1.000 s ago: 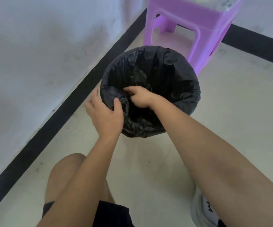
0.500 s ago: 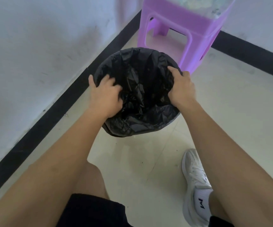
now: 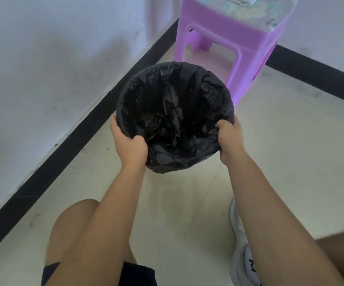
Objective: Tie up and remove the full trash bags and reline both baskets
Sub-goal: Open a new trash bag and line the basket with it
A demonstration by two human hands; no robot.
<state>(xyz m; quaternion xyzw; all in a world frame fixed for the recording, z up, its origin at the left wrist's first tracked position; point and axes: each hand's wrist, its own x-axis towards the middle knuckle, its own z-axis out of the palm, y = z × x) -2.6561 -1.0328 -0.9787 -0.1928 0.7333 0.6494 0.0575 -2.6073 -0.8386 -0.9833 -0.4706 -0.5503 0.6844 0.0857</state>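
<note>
A round basket stands on the pale floor near the wall, wholly covered by a black trash bag (image 3: 173,112) that lines its inside and folds over its rim. The bag's inside looks crumpled and holds nothing that I can see. My left hand (image 3: 128,145) grips the near-left rim, thumb inside, fingers round the outside. My right hand (image 3: 230,137) grips the near-right rim the same way. The basket's own wall is hidden under the black plastic.
A purple plastic stool (image 3: 229,38) stands just behind the basket with a pale bundle on its seat. A white wall with a black baseboard (image 3: 63,153) runs along the left. My knee (image 3: 72,230) and white shoe (image 3: 243,254) are close in front.
Both hands slid down the rim toward me, from the left and right sides to the near edge. The view has risen a little.
</note>
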